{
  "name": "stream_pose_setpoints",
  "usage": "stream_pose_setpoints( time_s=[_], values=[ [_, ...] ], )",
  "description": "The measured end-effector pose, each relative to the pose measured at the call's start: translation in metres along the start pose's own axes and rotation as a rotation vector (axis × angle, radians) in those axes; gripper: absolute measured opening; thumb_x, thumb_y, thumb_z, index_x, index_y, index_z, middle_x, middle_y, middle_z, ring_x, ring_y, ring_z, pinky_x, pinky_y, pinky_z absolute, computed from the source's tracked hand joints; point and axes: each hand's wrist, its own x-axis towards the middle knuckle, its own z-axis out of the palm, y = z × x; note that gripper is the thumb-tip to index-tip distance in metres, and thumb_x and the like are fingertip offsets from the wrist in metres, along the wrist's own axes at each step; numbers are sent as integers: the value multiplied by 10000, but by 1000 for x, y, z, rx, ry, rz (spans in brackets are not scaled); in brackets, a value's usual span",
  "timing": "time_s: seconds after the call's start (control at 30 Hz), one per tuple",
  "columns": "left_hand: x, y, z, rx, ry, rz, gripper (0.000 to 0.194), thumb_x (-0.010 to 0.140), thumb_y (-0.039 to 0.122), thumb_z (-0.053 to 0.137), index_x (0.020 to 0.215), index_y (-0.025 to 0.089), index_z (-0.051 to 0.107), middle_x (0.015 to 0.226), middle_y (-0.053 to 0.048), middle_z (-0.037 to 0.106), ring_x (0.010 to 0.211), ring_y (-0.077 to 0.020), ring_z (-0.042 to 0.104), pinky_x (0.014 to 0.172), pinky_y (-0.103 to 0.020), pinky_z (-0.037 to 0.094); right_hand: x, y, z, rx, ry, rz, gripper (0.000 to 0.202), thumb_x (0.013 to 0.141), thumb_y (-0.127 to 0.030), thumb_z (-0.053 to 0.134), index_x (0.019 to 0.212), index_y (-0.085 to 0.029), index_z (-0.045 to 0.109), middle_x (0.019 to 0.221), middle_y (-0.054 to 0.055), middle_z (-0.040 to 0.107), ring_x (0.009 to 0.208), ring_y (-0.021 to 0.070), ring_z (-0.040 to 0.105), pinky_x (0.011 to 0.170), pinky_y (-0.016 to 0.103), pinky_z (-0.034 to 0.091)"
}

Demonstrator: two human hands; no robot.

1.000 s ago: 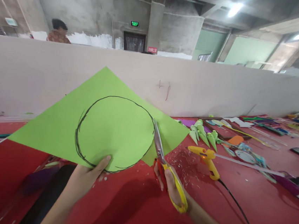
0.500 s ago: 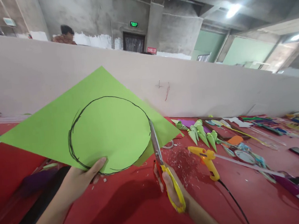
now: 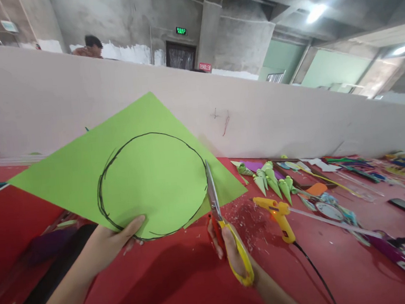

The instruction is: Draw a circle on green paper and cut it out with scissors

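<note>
A green paper sheet (image 3: 154,175) with a black hand-drawn circle is held up above the red table. My left hand (image 3: 120,241) pinches its lower edge, thumb on top near the bottom of the circle. In my right hand (image 3: 231,249) are scissors (image 3: 213,194) with yellow and red handles, my fingers through the loops. Their blades lie at the right side of the circle, along the drawn line, and the paper is cut there from its lower edge. The lower blade is partly hidden by the sheet.
A yellow glue gun (image 3: 278,214) with a black cord lies right of the scissors. Behind it are small green paper cones (image 3: 271,179). Craft supplies and a purple device (image 3: 401,257) lie farther right. A white partition (image 3: 274,121) stands behind, with a person (image 3: 88,47) beyond it.
The green sheet has turned slightly and its top corner has moved right. The scissor blades look more closed, and the cut flap at the right sits higher.
</note>
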Motion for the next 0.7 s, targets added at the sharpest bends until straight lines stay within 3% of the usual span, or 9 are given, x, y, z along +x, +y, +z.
stream_pose_setpoints(
  time_s=[0.07,0.37,0.47,0.57,0.7],
  values=[
    [1,-3,-1,52,-79,18,393,701,437,496,381,209,482,312,45,445,312,-92,425,389,-193,408,1,0,0,-3,-25,-6,507,750,-662,358,751,-178,509,494,-43,363,362,65,266,309,191,278],
    [4,-11,-4,78,4,105,375,733,383,436,397,224,480,336,65,487,343,-75,496,411,-145,439,4,-8,-5,-58,-51,-57,472,764,-617,395,612,-174,458,487,-32,349,426,75,292,372,209,274],
    [6,-13,-5,11,145,77,288,751,383,440,551,226,576,552,62,647,694,-116,657,640,-147,506,5,-11,-6,-73,-52,-65,461,759,-605,411,594,-177,445,495,-28,350,448,81,295,390,217,279],
    [8,-14,-5,-15,258,11,223,768,376,441,788,231,609,840,73,694,1037,-137,568,867,-191,443,5,-12,-6,-81,-54,-65,463,750,-610,417,579,-180,439,502,-24,355,458,87,303,403,224,293],
    [8,-12,-7,59,258,25,223,767,377,465,804,199,594,917,31,685,1093,-175,526,948,-239,389,2,-9,-3,-75,-42,-44,493,716,-659,409,623,-181,489,477,-24,366,416,86,311,373,224,289]
  ],
)
